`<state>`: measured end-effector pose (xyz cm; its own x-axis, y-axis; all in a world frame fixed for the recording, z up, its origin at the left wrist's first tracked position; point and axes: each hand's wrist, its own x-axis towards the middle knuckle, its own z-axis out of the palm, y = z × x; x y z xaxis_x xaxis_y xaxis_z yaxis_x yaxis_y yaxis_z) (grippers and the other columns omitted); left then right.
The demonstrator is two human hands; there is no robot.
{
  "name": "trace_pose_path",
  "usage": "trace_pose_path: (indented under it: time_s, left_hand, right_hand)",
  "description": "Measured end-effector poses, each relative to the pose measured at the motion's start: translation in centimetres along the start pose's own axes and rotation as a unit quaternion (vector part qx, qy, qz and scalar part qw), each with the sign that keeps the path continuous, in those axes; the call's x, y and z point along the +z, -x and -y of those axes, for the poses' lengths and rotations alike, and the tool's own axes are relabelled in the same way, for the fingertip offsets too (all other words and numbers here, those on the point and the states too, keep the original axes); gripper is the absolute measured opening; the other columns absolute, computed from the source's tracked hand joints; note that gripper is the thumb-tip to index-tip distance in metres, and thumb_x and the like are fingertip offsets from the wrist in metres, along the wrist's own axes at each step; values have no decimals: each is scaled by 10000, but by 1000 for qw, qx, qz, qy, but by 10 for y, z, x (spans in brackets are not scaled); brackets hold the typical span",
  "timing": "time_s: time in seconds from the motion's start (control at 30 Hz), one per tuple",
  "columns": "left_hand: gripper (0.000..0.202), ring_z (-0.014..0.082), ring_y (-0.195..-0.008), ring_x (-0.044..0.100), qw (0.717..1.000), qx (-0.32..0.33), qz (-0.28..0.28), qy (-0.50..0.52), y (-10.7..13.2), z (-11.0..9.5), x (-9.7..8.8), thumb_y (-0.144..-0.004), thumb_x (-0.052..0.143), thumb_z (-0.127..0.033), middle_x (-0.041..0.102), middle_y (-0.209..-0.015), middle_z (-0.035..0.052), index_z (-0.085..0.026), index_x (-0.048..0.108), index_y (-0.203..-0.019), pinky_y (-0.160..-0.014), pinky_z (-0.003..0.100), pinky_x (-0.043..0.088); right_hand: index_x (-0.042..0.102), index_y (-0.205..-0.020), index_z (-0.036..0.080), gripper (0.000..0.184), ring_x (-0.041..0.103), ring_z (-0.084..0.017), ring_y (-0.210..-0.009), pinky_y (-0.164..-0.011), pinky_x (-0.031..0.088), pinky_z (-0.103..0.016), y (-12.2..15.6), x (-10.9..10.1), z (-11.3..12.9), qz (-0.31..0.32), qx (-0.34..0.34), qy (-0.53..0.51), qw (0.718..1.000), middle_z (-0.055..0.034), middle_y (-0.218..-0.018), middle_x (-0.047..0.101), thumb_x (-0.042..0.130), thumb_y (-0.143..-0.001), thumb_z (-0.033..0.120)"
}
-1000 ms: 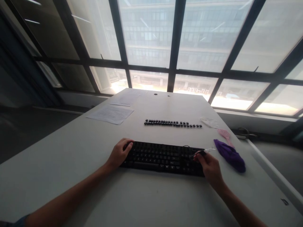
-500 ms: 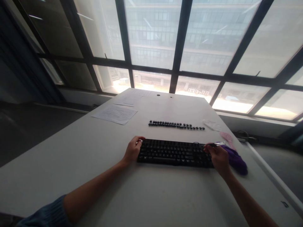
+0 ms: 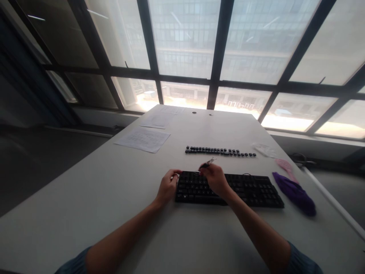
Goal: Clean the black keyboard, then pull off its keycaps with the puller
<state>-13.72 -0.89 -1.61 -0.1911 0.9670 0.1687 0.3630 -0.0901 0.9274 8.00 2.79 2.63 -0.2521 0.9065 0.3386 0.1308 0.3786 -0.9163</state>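
Note:
A black keyboard [image 3: 251, 190] lies across the white table [image 3: 85, 190] in front of me. My left hand [image 3: 167, 187] rests curled against the keyboard's left end, fingers on its edge. My right hand [image 3: 215, 179] hovers over the left half of the keys, fingers pinched on a small tool with a clear handle [image 3: 207, 163] that sticks up and away from me. A row of loose black keycaps [image 3: 220, 151] is lined up on the table beyond the keyboard.
A purple cloth [image 3: 295, 193] and a pink item [image 3: 284, 165] lie right of the keyboard, with a clear bag [image 3: 264, 149] farther back. Printed sheets [image 3: 142, 139] sit at the back left. The table's right edge runs close to the cloth. Large windows rise behind.
My right hand has carried the small tool from the keyboard's right end leftward to its left half. My left hand has stayed at the left end.

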Motion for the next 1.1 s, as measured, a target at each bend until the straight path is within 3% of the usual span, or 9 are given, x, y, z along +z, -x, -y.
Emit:
trace_pose_path:
  time_s: [0.1, 0.23, 0.5, 0.6, 0.77, 0.9, 1.1]
  left_hand:
    - [240, 193, -857, 626, 998, 46, 45, -26, -3, 1, -6, -889, 508, -318, 666, -964, 66, -178, 686, -968, -726, 291, 517]
    - [208, 135, -711, 580, 983, 96, 136, -84, -6, 0, -18, -832, 659, -343, 633, -971, 54, -204, 741, -963, -680, 271, 509]
    - [208, 165, -831, 631, 980, 66, 176, -70, -9, -6, -26, -748, 780, -303, 643, -983, 55, -236, 784, -945, -743, 282, 544]
    - [138, 172, -850, 637, 980, 66, 172, -73, -9, -9, -26, -778, 753, -276, 642, -971, 52, -235, 780, -907, -753, 288, 549]
    - [88, 180, -885, 629, 976, 128, 133, -115, -2, -7, -22, -858, 662, -220, 630, -940, 50, -216, 732, -911, -801, 305, 540]
    - [113, 176, -907, 615, 967, 172, 134, -132, 3, -3, -17, -919, 557, -181, 605, -983, 63, -195, 664, -953, -809, 298, 530]
    - [117, 183, -952, 599, 967, 170, 126, -144, 3, 0, -12, -942, 514, -189, 591, -1037, 75, -194, 630, -960, -854, 314, 512]
  right_hand:
    - [670, -814, 169, 158, 599, -161, -647, -627, 438, -266, -13, 21, -1, 12, 8, 12, 1000, -14, -675, 663, 575, -881, 276]
    - [652, -777, 169, 154, 595, -162, -639, -631, 432, -267, -17, 32, -14, -2, 30, 6, 1000, -13, -665, 654, 581, -869, 271]
    - [642, -775, 175, 176, 596, -168, -664, -647, 445, -278, -13, 32, -32, 2, 72, -41, 997, -22, -705, 654, 571, -892, 286]
    - [639, -769, 178, 179, 588, -164, -663, -649, 446, -277, -14, 32, -30, 5, 82, -41, 996, -19, -706, 650, 572, -896, 285]
    - [632, -759, 179, 186, 595, -168, -686, -665, 454, -283, -14, 31, -28, 6, 85, -43, 995, -19, -711, 649, 571, -904, 279]
    - [630, -758, 178, 205, 594, -168, -682, -664, 456, -284, -13, 31, -29, 4, 79, -46, 996, -23, -709, 649, 569, -908, 303]
    - [643, -780, 170, 223, 607, -183, -672, -651, 467, -293, -16, 31, -35, -5, 77, -56, 995, -44, -722, 664, 570, -903, 342]
